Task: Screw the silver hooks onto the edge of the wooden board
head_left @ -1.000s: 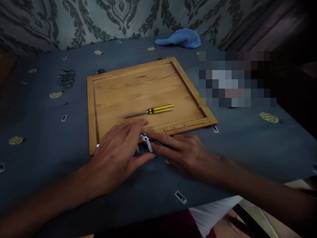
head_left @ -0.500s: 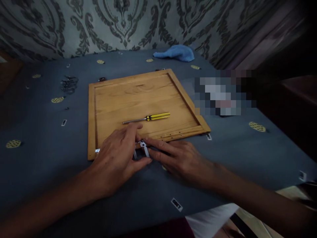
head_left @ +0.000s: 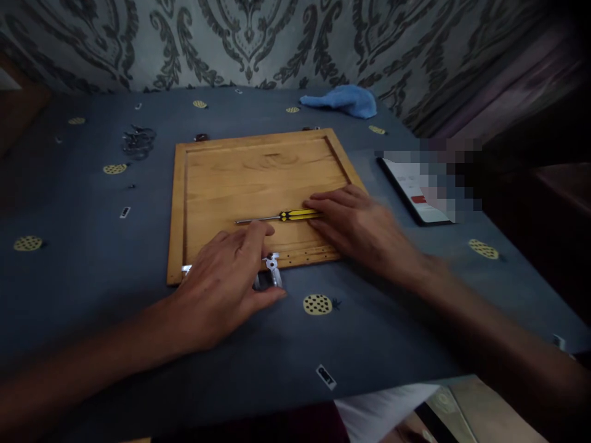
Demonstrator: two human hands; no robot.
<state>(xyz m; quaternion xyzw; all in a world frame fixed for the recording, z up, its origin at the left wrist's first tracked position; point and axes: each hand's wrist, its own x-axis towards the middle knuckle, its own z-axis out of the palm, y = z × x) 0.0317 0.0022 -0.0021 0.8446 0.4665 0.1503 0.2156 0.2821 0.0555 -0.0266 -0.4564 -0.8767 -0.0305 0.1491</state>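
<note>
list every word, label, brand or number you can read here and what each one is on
No text reads for certain.
Front label on the printed cloth: dark letters on white, too blurred.
Label left of the board: too small.
Screen at right: partly pixelated, unreadable.
Screwdriver: no lettering visible.

A crumpled blue cloth (head_left: 346,101) lies at the far side of the grey-blue tablecloth (head_left: 221,381), which carries yellow pineapple prints (head_left: 317,304). Behind is a pale backdrop (head_left: 277,37) with dark leaf ornaments. At the right lies a flat black-edged device (head_left: 406,181), partly blurred.
</note>
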